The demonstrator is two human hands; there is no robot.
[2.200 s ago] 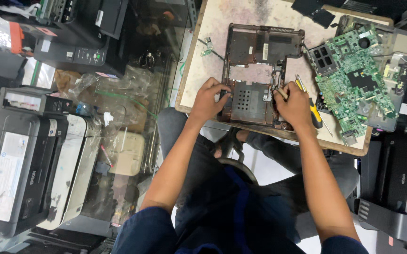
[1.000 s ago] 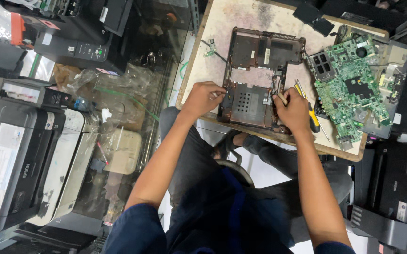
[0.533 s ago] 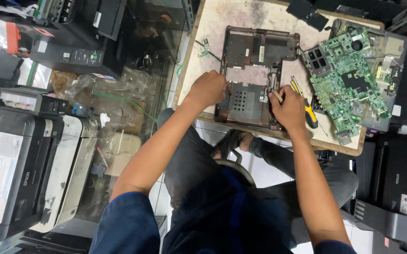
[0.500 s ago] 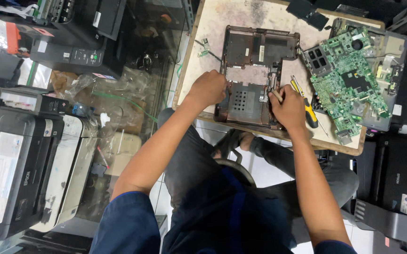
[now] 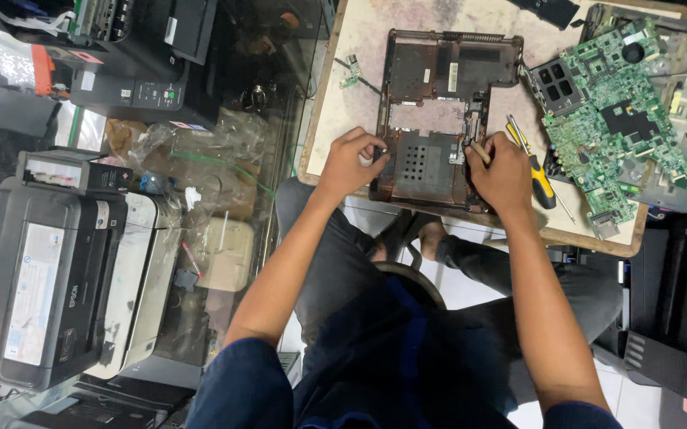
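Your two hands work on a dark plastic laptop base shell (image 5: 443,119) lying flat on a worn beige worktable (image 5: 359,32)

Your left hand (image 5: 351,163) curls its fingers at the shell's left edge, seemingly steadying it. Your right hand (image 5: 505,171) pinches a thin tool whose tip meets the shell's right side. The shell's long axis runs away from you

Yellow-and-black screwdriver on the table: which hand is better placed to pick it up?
Right, probably. The right hand rests on the dark plastic laptop base shell right beside the yellow-and-black screwdriver. The left hand grips the shell's far left edge, across the shell from the screwdriver.
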